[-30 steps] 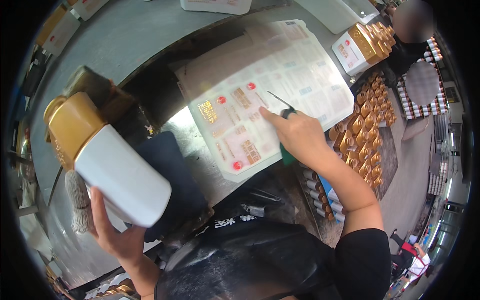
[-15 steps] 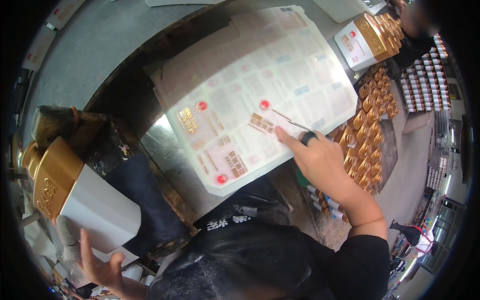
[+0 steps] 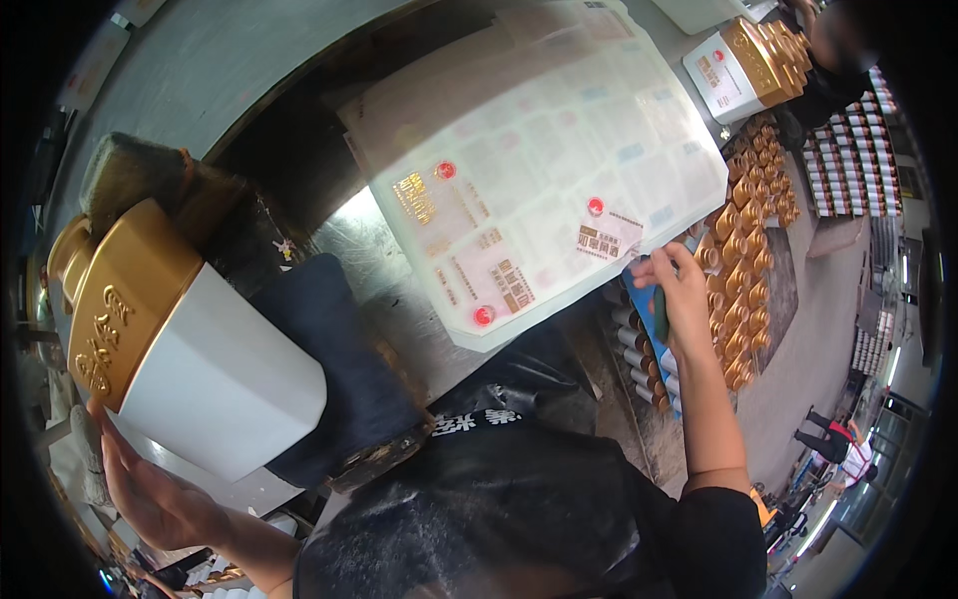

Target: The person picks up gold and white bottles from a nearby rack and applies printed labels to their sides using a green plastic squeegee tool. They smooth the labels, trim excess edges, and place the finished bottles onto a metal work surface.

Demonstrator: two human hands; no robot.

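A white bottle with a gold shoulder and cap (image 3: 225, 369) lies on its side at the left, resting on a dark cloth (image 3: 334, 349). My left hand (image 3: 160, 489), with a grey cover on one finger, lies against its near side, fingers stretched out along the gold part. My right hand (image 3: 679, 290) is at the near right edge of a stack of translucent sheets (image 3: 549, 150). Its thumb and fingers pinch the edge of a small clear decal (image 3: 609, 235) with a red dot and brown print. A dark green handle (image 3: 661, 314) sits along the palm; its working end is hidden.
Other decals (image 3: 499, 270) lie on the sheets. A decorated white-and-gold bottle (image 3: 743, 70) stands at the far right, beside rows of gold-capped bottles (image 3: 743, 230). A wooden block (image 3: 140, 180) rises behind the lying bottle. Another person's dark sleeve (image 3: 838, 90) shows at top right.
My right hand has drawn toward the sheets' right edge, and the small decal has slid right with it and turned. My left hand's spread fingers have come against the bottle. The view has shifted.
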